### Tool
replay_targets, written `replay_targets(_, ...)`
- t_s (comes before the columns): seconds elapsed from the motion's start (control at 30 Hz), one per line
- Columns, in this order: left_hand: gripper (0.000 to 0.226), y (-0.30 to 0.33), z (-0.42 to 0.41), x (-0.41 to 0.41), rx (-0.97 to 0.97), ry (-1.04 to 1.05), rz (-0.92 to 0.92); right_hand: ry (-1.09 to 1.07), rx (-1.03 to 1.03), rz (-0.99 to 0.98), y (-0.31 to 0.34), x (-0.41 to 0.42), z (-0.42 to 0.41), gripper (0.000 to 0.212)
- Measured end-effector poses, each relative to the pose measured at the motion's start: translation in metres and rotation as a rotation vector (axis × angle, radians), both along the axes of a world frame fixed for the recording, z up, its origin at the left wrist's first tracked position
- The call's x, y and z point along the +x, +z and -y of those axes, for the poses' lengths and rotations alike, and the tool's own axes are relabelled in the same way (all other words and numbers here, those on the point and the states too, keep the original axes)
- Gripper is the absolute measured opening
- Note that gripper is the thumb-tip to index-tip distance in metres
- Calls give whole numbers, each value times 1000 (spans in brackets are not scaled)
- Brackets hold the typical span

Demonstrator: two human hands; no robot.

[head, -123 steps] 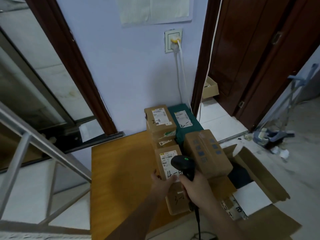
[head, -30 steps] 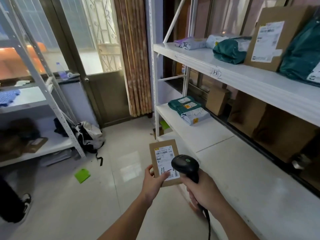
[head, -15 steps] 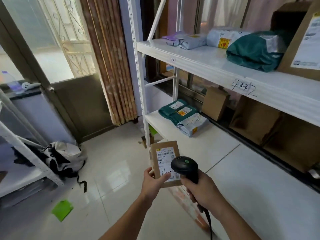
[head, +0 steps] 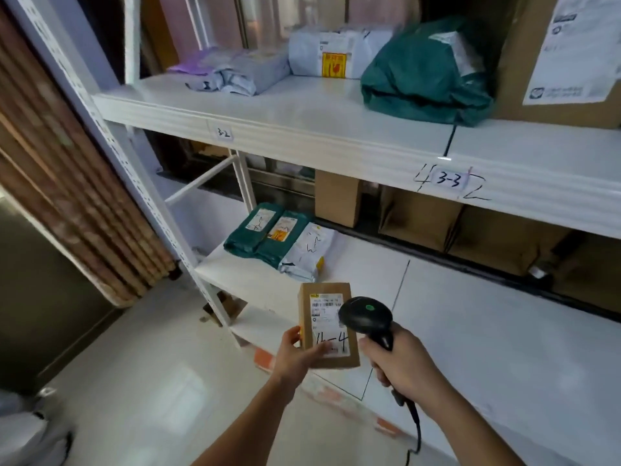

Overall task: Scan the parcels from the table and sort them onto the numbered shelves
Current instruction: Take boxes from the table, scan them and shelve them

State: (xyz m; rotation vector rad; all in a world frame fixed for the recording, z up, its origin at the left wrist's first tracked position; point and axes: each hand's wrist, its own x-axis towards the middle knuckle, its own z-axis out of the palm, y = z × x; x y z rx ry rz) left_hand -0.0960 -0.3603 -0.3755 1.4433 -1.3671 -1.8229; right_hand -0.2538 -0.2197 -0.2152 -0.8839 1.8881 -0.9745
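Left hand [head: 297,356] gripping a small brown cardboard parcel [head: 327,326] marked 4-4, held upright before the white metal shelves [head: 302,129], right hand [head: 408,364] wrapped around a black handheld barcode scanner [head: 366,316] just beside the parcel's label

Large carton [head: 551,58]: cut off by the top and right edges.
Parcel label [head: 327,322]: small print too fine to be read; right edge covered by the scanner [head: 366,319].
Scanner cable [head: 415,432]: cut off at the bottom edge.
Lower-shelf boxes [head: 487,233]: darkened by shadow.
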Motion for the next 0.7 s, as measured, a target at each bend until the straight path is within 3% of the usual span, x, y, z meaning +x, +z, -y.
replay_targets(0.4,49,-24,95,-60,94,-160,5,-154,82,29,-32,-35,60,9)
replay_targets(0.57,70,-41,136,-64,106,-208,51,-197,130,12,-38,-29,86,13)
replay_targets(0.7,67,-57,166,-63,95,-249,99,-249,147,41,-44,-20,108,13)
